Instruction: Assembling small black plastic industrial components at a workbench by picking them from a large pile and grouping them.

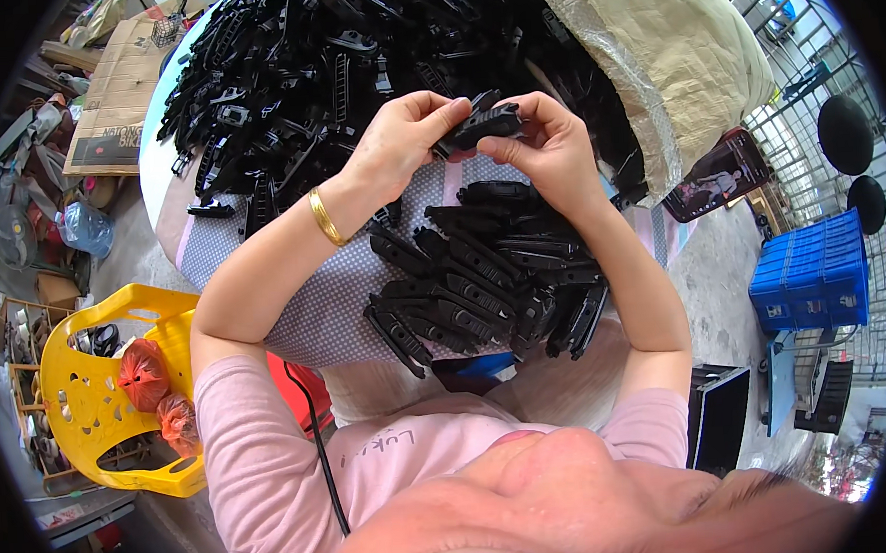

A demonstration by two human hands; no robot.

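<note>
While a black plastic part is pinched from both sides, a table is loaded with more

Although its height above the tabletop cannot be told, the part is seen between a large heap and a smaller pile. Its left end is gripped by the left hand, with thumb and fingers nearly closed around it. Its right end is held by the right hand, the thumb and bent fingers drawn together on it; some fingertips are hidden. A gold bracelet is worn on the left wrist.

The smaller pile, made up of elongated black pieces, is laid near the table's closest edge, between the forearms. The far side is covered by the large heap of black pieces. To its right, a tan sheet is spread, edged with clear bubble wrap. Just beside the table's right edge, a phone is seen with its screen lit.

Farther out, blue crates are placed on the right. On the left, two reddish bags are set on a yellow chair, and cardboard is propped beyond a clear bottle.
</note>
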